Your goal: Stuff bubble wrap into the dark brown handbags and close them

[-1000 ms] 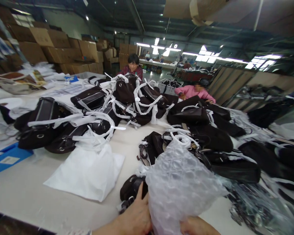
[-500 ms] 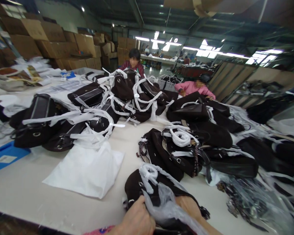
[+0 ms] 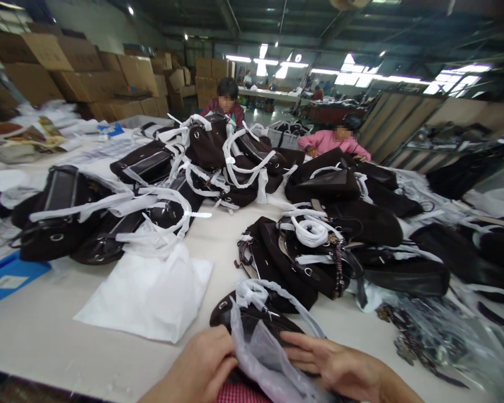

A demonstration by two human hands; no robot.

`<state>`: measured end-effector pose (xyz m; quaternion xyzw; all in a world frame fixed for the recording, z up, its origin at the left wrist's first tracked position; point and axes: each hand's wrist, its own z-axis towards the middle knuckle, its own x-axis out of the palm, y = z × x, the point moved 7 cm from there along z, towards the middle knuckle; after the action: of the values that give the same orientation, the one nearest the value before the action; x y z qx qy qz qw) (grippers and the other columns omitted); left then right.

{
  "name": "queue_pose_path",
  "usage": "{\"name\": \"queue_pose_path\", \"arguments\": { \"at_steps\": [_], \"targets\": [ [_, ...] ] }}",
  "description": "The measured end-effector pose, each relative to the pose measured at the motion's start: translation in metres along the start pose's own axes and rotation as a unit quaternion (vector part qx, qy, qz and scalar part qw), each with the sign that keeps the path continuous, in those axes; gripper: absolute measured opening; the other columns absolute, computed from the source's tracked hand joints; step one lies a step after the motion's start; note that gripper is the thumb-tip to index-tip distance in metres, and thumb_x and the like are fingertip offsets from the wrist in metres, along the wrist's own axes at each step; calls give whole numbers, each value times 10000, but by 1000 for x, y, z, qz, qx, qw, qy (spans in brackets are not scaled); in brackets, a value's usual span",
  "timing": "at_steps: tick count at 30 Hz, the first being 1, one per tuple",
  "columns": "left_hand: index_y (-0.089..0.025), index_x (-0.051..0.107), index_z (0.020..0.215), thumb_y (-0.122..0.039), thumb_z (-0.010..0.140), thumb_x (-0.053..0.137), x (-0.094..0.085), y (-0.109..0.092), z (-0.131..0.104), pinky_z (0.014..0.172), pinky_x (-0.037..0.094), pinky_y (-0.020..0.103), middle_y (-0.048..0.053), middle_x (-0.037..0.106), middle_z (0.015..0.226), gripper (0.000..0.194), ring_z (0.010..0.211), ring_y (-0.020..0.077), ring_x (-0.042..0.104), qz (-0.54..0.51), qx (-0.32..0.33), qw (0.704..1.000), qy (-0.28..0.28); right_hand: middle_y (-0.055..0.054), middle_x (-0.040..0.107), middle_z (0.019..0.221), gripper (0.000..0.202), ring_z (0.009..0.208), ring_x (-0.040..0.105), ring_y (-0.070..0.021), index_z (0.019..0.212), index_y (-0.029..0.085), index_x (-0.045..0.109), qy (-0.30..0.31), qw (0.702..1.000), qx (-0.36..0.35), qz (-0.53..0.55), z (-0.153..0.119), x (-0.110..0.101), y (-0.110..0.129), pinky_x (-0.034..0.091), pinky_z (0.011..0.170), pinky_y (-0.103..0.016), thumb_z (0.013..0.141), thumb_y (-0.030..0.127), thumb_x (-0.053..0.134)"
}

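A dark brown bag lies at the table's front edge, with a white-wrapped strap coiled on top and thin clear plastic over its near part. At the bag's left side is my left hand, its fingers closed on the bag's edge. My right hand rests against the right side of the bag and plastic, fingers stretched out and apart. Just behind stands another dark bag with a wrapped strap roll and a braided cord. Left of the hands lies a white cloth-like bag.
More dark bags are heaped across the white table. A blue box is at the left edge, and plastic-wrapped chains lie at right. Two people sit across the table; cartons are stacked behind.
My right hand has come out from inside the bag and opened at its right side. My left hand has shifted left, and the bag's top has flattened.
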<state>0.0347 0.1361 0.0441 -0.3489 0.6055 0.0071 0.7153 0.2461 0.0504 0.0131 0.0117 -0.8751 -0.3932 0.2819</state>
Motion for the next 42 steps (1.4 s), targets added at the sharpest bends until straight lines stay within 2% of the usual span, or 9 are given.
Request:
{"name": "queue_pose_path", "arguments": {
  "at_steps": [3, 5, 9, 16, 26, 30, 34, 37, 42],
  "targets": [
    [-196, 600, 1236, -154, 897, 565, -20, -13, 2, 1036, 479, 407, 137, 585, 1356, 343, 1255, 278, 526, 33, 53, 992, -112, -92, 687, 1230, 572, 1220, 601, -281, 1288, 228, 623, -49, 986, -27, -156, 8, 5, 8, 417, 1063, -390, 781, 490, 651],
    [-196, 640, 1119, -140, 938, 518, -9, -27, 5, 1138, 373, 491, 117, 622, 1302, 225, 1273, 283, 507, 79, 150, 978, -124, -66, 707, 941, 368, 927, 656, -258, 923, 203, 683, -129, 921, -60, -363, 20, 6, 14, 488, 855, -354, 885, 532, 522],
    [-186, 541, 710, -156, 989, 461, 26, -43, 12, 800, 512, 310, 2, 611, 722, 292, 692, 146, 542, 97, 241, 962, -78, -44, 600, 737, 420, 688, 546, -210, 762, 207, 530, -254, 821, -104, -500, 49, 12, 21, 391, 645, -328, 990, 427, 255],
    [-170, 599, 798, -202, 1002, 495, 18, -39, 12, 974, 467, 371, 80, 644, 1142, 231, 1118, 225, 558, 88, 201, 962, -163, -32, 706, 820, 233, 804, 646, -229, 784, 197, 644, -156, 860, -132, -468, 90, 50, 22, 470, 735, -295, 872, 322, 467],
    [-161, 631, 930, -47, 918, 515, 56, -21, 43, 782, 538, 366, 75, 684, 963, 163, 899, 254, 644, 132, 68, 975, 166, -149, 585, 1417, 701, 1289, 533, -352, 1417, 157, 551, -121, 911, 56, -390, -26, -12, 5, 384, 1115, -464, 826, 528, 617],
    [-141, 654, 970, -15, 920, 468, 48, -19, 55, 779, 556, 386, 108, 693, 996, 231, 914, 276, 670, 151, 25, 965, 210, -99, 492, 1522, 592, 1398, 435, -303, 1460, 239, 509, -222, 896, 16, -384, -58, -16, -1, 278, 1194, -455, 941, 521, 473],
    [-120, 675, 961, -11, 917, 481, 46, -20, 61, 808, 571, 398, 132, 700, 1009, 227, 937, 278, 683, 162, -3, 963, 214, -70, 546, 1477, 553, 1390, 461, -290, 1373, 271, 573, -169, 957, -52, -229, -68, -2, -3, 331, 1166, -412, 823, 325, 596],
    [-93, 693, 980, 14, 895, 466, 52, -31, 64, 805, 579, 429, 176, 703, 1023, 265, 965, 307, 686, 184, -16, 956, 229, -69, 426, 1574, 542, 1447, 371, -326, 1192, 275, 653, -214, 928, -31, -305, -65, 2, -1, 298, 1181, -410, 660, 225, 742],
    [-95, 714, 975, -161, 934, 535, 49, -37, 62, 862, 567, 481, 175, 703, 1038, 196, 1003, 342, 675, 157, -49, 958, 236, -103, 689, 1223, 242, 1159, 629, -260, 912, 233, 667, -272, 838, -106, -462, -58, 8, 6, 468, 1027, -391, 972, 334, 456]
  ]
}}
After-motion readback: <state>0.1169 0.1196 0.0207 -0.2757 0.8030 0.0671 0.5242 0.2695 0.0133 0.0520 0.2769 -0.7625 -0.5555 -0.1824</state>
